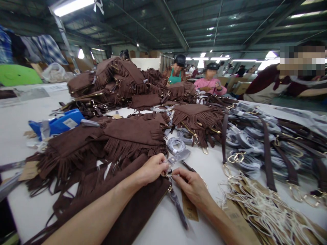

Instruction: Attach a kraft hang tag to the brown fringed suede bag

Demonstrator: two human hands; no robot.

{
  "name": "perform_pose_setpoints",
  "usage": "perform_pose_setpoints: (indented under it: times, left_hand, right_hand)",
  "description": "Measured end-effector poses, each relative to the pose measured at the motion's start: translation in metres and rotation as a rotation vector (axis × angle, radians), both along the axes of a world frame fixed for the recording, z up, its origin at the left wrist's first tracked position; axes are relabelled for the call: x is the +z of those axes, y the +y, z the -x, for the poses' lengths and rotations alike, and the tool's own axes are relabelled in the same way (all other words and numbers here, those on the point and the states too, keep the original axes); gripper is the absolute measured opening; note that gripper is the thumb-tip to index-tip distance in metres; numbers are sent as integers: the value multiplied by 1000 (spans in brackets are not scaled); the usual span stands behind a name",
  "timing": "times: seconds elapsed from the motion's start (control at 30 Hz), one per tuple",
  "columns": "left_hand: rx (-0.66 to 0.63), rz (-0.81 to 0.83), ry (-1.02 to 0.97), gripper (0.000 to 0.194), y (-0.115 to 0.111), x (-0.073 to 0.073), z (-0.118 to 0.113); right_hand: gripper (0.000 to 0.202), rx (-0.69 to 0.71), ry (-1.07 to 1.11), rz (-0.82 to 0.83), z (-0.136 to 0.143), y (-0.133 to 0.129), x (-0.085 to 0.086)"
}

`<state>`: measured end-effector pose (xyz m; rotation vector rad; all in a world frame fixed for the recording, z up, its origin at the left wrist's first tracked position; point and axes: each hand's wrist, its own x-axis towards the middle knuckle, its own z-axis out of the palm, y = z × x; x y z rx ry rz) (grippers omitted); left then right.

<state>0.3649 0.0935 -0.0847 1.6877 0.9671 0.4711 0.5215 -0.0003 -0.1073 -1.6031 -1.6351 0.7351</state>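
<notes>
A dark brown fringed bag (143,207) lies in front of me, with its corner under my hands. My left hand (155,168) is closed on a gold metal clasp (167,175) at that corner. My right hand (191,185) meets it from the right, thumb and forefinger pinched beside the clasp; what lies between those fingertips is too small to make out. Below the clasp hangs a plastic-wrapped strap end (178,204). A brown paper tag (190,208) shows partly beneath my right hand. Just beyond my fingers is another plastic-wrapped piece (180,156).
Several brown fringed bags (135,131) cover the left, with a tall pile (122,76) behind. Wrapped strap coils (250,143) and brown straps with gold hooks (268,160) fill the right, near stringed tags (265,211). A blue holder (58,124) stands left. Co-workers (211,80) are across the table.
</notes>
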Motion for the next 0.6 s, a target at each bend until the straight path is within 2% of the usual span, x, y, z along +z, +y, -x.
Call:
perform_pose_setpoints:
  times: [0.37, 0.6]
  left_hand:
    - [10, -52, 5, 2, 2, -4, -1]
    - [8, -125, 46, 4, 5, -10, -4]
  right_hand:
    - [24, 48, 64, -41, 8, 1, -2]
    - [28, 5, 113, -32, 19, -2, 3]
